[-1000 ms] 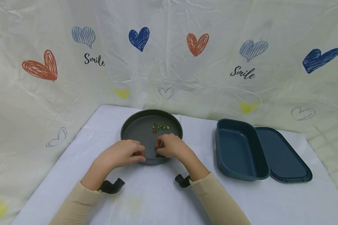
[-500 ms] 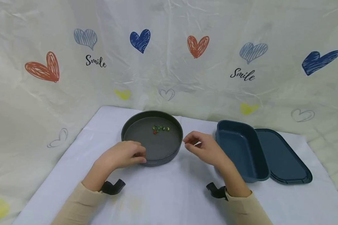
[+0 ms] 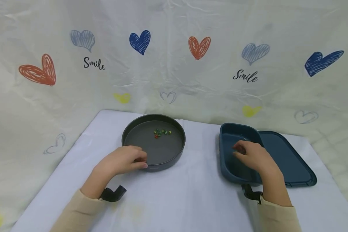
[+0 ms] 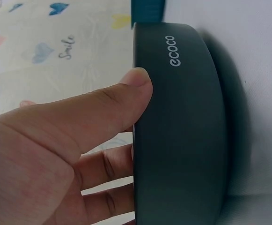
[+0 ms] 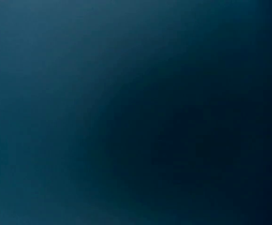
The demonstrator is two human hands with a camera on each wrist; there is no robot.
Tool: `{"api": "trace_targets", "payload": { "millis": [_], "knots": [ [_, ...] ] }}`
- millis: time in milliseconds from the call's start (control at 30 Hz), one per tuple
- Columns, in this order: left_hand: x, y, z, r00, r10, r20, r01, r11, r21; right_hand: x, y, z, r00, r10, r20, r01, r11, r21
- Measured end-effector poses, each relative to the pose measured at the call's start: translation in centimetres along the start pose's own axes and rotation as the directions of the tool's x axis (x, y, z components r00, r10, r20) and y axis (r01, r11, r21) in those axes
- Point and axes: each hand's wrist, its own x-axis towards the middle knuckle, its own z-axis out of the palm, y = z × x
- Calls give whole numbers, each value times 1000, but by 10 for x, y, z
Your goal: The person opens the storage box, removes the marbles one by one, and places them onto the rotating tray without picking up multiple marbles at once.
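My left hand (image 3: 127,158) grips the near-left rim of a round dark grey pan (image 3: 153,166). In the left wrist view the thumb (image 4: 136,89) presses its outer wall while the other fingers reach behind the rim. Several small round bead-like pieces (image 3: 162,132), mostly green with one red, lie toward the back of the pan. Over the inside of a deep blue rectangular container (image 3: 227,164) is my right hand (image 3: 253,156), fingers bent and thumb near them. I cannot tell whether something small is between its fingertips. Dark blue plastic fills the right wrist view.
A flat blue lid (image 3: 290,158) lies right of the container, partly tucked beside it. All stands on a white-covered table (image 3: 191,199). Behind rises a pale sheet (image 3: 168,74) printed with hearts and "Smile".
My right hand has left the pan and travelled right, over the table, to the blue container. The left hand keeps its hold on the pan's rim.
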Motion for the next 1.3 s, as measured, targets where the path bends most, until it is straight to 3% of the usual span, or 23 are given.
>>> {"api": "trace_targets", "payload": {
  "millis": [200,533,667,800,900,1000,1300],
  "knots": [
    [-1,0,0,1000,-2,-1,2,1000,5,-4,10,3,984,56,169,-47,997,-60],
    [2,-2,3,1000,11,-8,-11,1000,10,-9,7,0,939,158,305,-148,987,-57],
    [2,-4,3,1000,15,-7,-15,1000,7,-10,2,5,921,124,370,-144,989,28],
    [1,-5,3,1000,17,-7,-17,1000,5,-7,-9,13,908,8,420,-74,987,142],
    [2,-5,2,1000,14,-8,-14,1000,4,-2,-14,18,909,-67,412,1,987,160],
    [2,-5,3,1000,7,-6,-7,1000,6,3,-17,23,917,-80,392,31,991,129],
    [3,-4,3,1000,9,2,-9,1000,-5,7,-14,28,923,-66,379,28,994,104]
  ]
}}
